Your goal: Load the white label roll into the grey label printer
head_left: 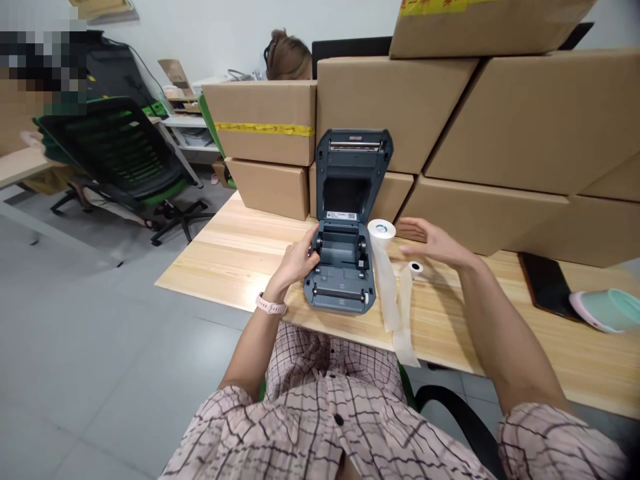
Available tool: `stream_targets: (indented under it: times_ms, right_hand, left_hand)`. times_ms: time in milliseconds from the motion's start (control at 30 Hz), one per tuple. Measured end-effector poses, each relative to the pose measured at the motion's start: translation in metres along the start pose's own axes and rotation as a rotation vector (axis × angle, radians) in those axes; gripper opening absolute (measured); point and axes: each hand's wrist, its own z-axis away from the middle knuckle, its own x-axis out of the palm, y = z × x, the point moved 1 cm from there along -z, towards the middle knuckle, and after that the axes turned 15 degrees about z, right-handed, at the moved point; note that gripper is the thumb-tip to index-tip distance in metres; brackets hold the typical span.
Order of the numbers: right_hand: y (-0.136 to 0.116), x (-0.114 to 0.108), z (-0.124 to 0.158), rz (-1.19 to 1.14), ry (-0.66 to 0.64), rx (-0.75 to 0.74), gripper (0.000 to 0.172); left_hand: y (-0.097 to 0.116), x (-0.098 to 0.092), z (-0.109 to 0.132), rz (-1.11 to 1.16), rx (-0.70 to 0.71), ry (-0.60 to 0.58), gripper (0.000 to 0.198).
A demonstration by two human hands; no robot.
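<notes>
A grey label printer (345,260) stands on the wooden table (240,253) with its lid swung up and its paper bay empty. My left hand (299,259) grips the printer's left side, fingers curled round its edge. A white paper roll (382,231) stands upright just right of the printer, its strip trailing toward the table's front edge. A smaller roll (415,268) lies beside it with its own strip hanging over the edge. My right hand (431,241) hovers right of the upright roll, fingers stretched out, holding nothing.
Several cardboard boxes (400,107) are stacked along the back of the table. A black phone (547,285) and a pink and mint object (607,311) lie at the right. Office chairs (120,153) stand at the left. Another person's head (287,59) shows behind the boxes.
</notes>
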Motion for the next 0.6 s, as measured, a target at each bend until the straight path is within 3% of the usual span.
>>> stream_targets:
  times_ms: [100,233,333,433,500,600]
  right_hand:
    - [-0.017,0.01,-0.037,0.053,-0.126,-0.045,0.097]
    - [-0.028,0.025,-0.058,0.093,-0.153,-0.041,0.079]
    - [-0.025,0.021,-0.051,0.128,-0.079,0.001,0.065]
    - [-0.026,0.001,-0.033,0.127,-0.008,0.017,0.066]
    - [-0.037,-0.014,-0.02,0.143,0.042,-0.002,0.065]
    - [-0.073,-0.023,-0.006,0.206,0.075,-0.113,0.063]
  left_hand:
    - [0.0,0.0,0.001,0.041,-0.006,-0.002,0.084]
    - [-0.002,0.0,0.003,0.063,0.019,-0.023,0.087]
    - [-0.003,-0.001,0.002,0.042,0.051,-0.031,0.086]
    - [-0.005,-0.002,0.0,0.045,0.081,-0.05,0.086]
    - [-0.006,-0.002,-0.002,0.069,0.088,-0.069,0.087]
    - [-0.01,-0.002,-0.007,0.146,0.101,-0.104,0.089]
